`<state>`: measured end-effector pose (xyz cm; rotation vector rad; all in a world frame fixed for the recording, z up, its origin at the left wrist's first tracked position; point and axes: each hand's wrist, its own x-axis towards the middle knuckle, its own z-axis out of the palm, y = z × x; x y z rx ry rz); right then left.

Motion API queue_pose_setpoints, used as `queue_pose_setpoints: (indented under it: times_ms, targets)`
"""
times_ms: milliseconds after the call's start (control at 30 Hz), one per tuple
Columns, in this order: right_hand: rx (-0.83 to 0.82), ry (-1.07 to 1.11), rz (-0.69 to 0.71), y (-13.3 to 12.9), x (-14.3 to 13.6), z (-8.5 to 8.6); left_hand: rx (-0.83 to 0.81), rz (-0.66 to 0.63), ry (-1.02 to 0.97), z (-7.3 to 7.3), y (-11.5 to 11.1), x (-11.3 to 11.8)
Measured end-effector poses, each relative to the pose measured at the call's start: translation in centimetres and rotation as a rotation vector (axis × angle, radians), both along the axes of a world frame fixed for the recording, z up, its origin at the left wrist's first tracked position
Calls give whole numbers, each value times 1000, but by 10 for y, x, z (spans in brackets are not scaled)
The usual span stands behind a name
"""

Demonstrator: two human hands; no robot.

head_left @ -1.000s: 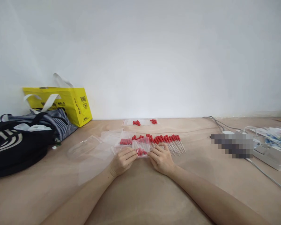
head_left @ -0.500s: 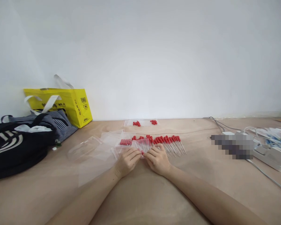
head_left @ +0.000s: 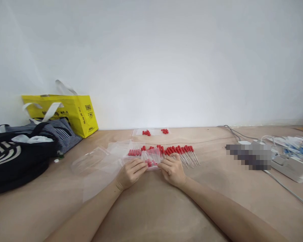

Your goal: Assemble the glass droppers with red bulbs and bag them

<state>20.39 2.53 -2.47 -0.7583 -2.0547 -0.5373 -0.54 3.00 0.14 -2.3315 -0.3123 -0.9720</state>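
Note:
A small clear plastic bag (head_left: 151, 156) with red-tipped pieces inside is between my two hands. My left hand (head_left: 131, 172) pinches its left edge, and my right hand (head_left: 172, 168) pinches the right edge. Just behind my right hand, several red-headed sticks (head_left: 184, 155) with pale shafts lie in a slanting row. Another clear bag holding red pieces (head_left: 134, 152) lies behind my left hand. Further back, near the wall, two small groups of red pieces (head_left: 146, 133) rest in clear bags.
Flat clear bags (head_left: 101, 168) spread over the table (head_left: 146, 211) at left. A yellow bag (head_left: 84, 116), a striped bag (head_left: 68, 136) and a black bag (head_left: 22, 161) stand further left. At right are a power strip (head_left: 291, 168), cables and blue-and-white packets (head_left: 295, 148).
My hands have moved apart, my left hand leftward. More of the bag and its red contents now show between them. The whole view has shifted slightly.

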Motion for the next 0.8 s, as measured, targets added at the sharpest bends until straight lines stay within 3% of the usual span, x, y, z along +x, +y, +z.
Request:
queue_pose_setpoints:
  times_ms: [200,500,800]
  targets:
    - [-29,13,8,2,0,-1,-35,14,-27,2,-5,5]
    - [190,-101,-14,-5,-16,5,-85,23,-55,-1,-3,5]
    - [206,-125,-39,-1,-19,4,-71,54,-42,-3,-1,0]
